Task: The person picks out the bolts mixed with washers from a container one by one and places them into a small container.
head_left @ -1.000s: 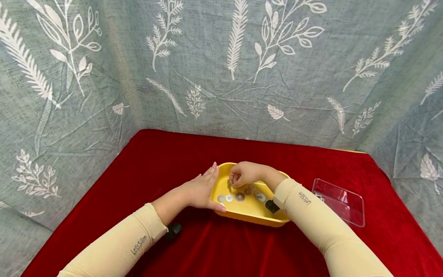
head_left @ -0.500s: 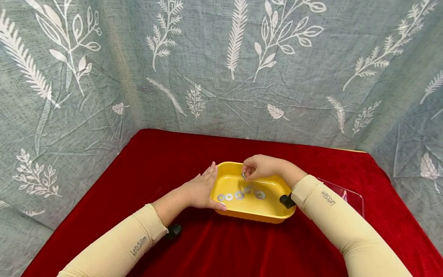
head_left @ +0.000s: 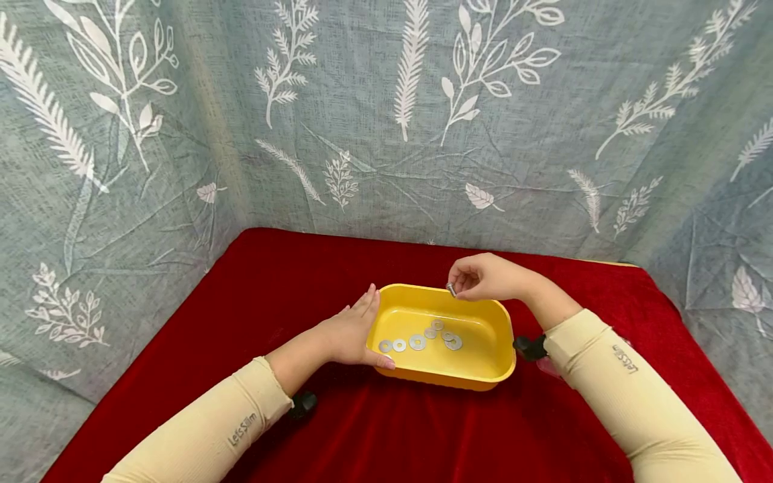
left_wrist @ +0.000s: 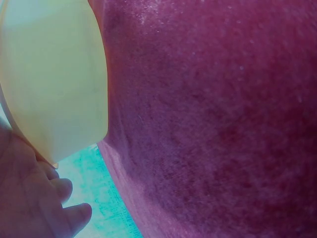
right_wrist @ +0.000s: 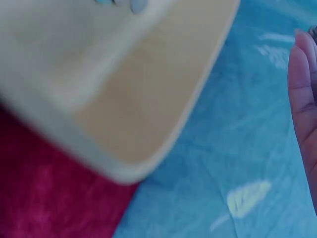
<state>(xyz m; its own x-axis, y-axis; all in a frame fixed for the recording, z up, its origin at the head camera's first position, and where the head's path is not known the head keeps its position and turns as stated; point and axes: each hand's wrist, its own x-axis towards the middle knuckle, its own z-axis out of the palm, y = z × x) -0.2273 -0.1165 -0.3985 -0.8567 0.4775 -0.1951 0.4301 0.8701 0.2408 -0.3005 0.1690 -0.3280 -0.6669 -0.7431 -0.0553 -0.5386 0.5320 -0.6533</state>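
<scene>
A yellow plastic tray stands on the red cloth. My left hand rests against its left end, fingers straight along the rim and thumb over the front corner. In the left wrist view the tray's pale outer wall lies beside the left hand. Above the back right rim my right hand pinches a small metal bolt between thumb and fingers. Several flat metal washers lie on the tray floor. The right wrist view catches only an edge of the right hand.
Red cloth covers the table, with a grey-green leaf-patterned curtain behind it. A small part of a clear plastic box shows beside the right sleeve, which hides most of it.
My right hand has risen out of the tray and moved right with the bolt pinched in it. The right forearm now covers most of the clear box. The left hand stays in place.
</scene>
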